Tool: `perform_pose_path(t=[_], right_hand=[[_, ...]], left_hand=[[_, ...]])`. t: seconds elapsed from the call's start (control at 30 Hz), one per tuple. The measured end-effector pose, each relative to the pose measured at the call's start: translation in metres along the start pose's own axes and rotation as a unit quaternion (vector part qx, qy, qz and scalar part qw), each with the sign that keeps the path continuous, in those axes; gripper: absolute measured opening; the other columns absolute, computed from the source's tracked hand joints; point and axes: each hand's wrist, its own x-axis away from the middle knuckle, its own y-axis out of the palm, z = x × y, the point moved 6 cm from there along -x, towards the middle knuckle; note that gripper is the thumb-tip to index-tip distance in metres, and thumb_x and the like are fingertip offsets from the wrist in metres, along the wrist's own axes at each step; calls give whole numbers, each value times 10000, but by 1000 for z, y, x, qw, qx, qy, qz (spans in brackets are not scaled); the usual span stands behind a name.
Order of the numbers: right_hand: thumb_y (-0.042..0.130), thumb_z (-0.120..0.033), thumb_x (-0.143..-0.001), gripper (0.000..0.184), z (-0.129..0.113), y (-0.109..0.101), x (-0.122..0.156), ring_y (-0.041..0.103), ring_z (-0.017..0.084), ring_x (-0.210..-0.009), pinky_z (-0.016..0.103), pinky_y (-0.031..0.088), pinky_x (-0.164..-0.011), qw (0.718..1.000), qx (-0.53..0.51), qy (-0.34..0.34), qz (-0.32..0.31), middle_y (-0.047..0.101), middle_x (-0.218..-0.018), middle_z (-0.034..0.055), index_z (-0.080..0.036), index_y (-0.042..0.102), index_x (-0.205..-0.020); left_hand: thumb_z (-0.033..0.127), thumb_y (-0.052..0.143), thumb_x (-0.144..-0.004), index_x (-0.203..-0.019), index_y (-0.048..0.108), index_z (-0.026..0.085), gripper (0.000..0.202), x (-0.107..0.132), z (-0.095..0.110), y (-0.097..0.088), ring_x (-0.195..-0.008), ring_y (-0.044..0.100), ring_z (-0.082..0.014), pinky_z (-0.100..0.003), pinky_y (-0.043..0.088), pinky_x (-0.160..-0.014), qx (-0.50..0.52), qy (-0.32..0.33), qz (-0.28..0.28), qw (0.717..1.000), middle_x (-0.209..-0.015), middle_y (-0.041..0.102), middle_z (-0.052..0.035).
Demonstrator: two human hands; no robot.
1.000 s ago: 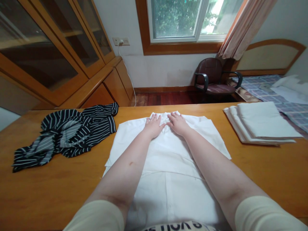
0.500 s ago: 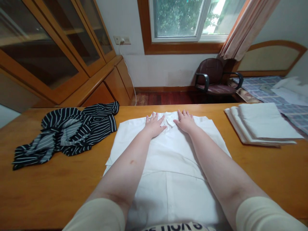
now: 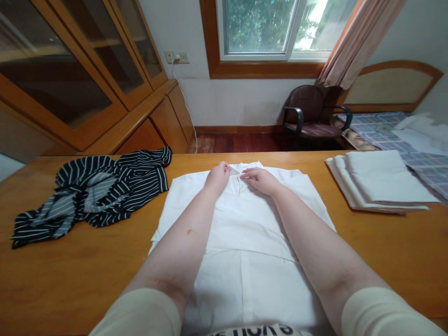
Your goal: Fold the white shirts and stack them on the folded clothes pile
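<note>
A white shirt (image 3: 250, 226) lies spread out in front of me, its collar end away from me and its lower part running toward my body. At the left side of the collar, my left hand (image 3: 217, 179) is closed, pinching a corner of the collar between thumb and fingers. My right hand (image 3: 262, 180) is just across from it, its bent fingers closed on the right side of the collar. Only a narrow gap separates the two hands. The fingertips are small and partly hidden by the cloth.
A crumpled black-and-white striped garment (image 3: 147, 179) lies left on the wooden table (image 3: 87, 275). Folded white cloths (image 3: 378, 179) are stacked at the right. Beyond the table stand a glass-door cabinet (image 3: 140, 100), an armchair (image 3: 306, 105) and a bed (image 3: 371, 122).
Both hands were lying flat with fingers spread on the shirt beside the collar. Now their fingers have curled inward and closed on the collar.
</note>
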Motion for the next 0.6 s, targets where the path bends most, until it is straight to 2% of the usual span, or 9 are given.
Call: perform_pose_path(t=[0.07, 0.17, 0.27, 0.33, 0.4, 0.47, 0.53, 0.6], right_hand=[[512, -251, -878, 255, 0, 2, 0, 522, 166, -1168, 322, 349, -1029, 1000, 20, -8, -8, 595, -1254, 20, -272, 697, -1052], [507, -273, -887, 288, 1, 7, -1, 427, 206, -1271, 415, 260, -1080, 997, 68, -20, -28, 523, -1342, 44, -287, 659, -1131], [524, -280, -876, 312, 4, 9, -2, 331, 254, -1336, 502, 207, -1079, 996, 82, -13, -38, 448, -1409, 60, -296, 632, -1169], [504, -246, -876, 298, 8, 7, -3, 404, 232, -1286, 467, 254, -1065, 998, 56, 4, -22, 494, -1367, 67, -262, 638, -1142], [480, -217, -872, 316, 12, 4, -2, 519, 191, -1160, 386, 351, -1009, 999, 29, 37, 10, 572, -1271, 79, -215, 601, -1164], [491, -235, -862, 398, 14, 3, -2, 550, 182, -1104, 356, 384, -978, 997, 29, 63, 31, 588, -1239, 98, -174, 510, -1255], [503, -281, -861, 499, 11, 8, -2, 457, 218, -1229, 407, 308, -1046, 996, 66, 60, 20, 508, -1340, 126, -151, 421, -1336], [465, -335, -885, 543, 8, 16, -2, 275, 264, -1358, 488, 177, -1100, 991, 118, 61, -8, 359, -1461, 125, -154, 365, -1388]], left_hand=[[318, 449, -883, -991, 591, 195, 217, 0, 0, -1, -844, 619, -191, -278, 445, -718, 31, -5, 4, 999, -909, 687, -64], [345, 484, -853, -914, 622, 195, 213, 3, 6, -4, -807, 610, -168, -262, 441, -710, 84, 57, -10, 995, -880, 688, -34], [413, 446, -858, -766, 661, 190, 324, 8, 13, -1, -749, 598, -162, -263, 436, -697, 81, 117, -85, 986, -785, 686, -20], [431, 444, -852, -715, 676, 188, 363, 10, 15, 3, -724, 594, -166, -270, 437, -691, 51, 127, -129, 982, -739, 679, -23], [381, 516, -813, -761, 690, 193, 261, 10, 17, 5, -770, 598, -172, -271, 443, -723, 25, 148, -137, 979, -794, 687, -25], [307, 588, -763, -868, 689, 203, 179, 10, 21, 7, -854, 599, -180, -274, 449, -784, 11, 177, -124, 976, -896, 688, -28], [276, 622, -738, -966, 671, 201, 244, 9, 23, 7, -931, 591, -193, -290, 446, -850, 0, 185, -106, 977, -979, 677, -42], [285, 629, -739, -1012, 663, 190, 290, 9, 23, 8, -976, 582, -208, -312, 439, -897, -9, 185, -97, 978, -1016, 668, -58]])
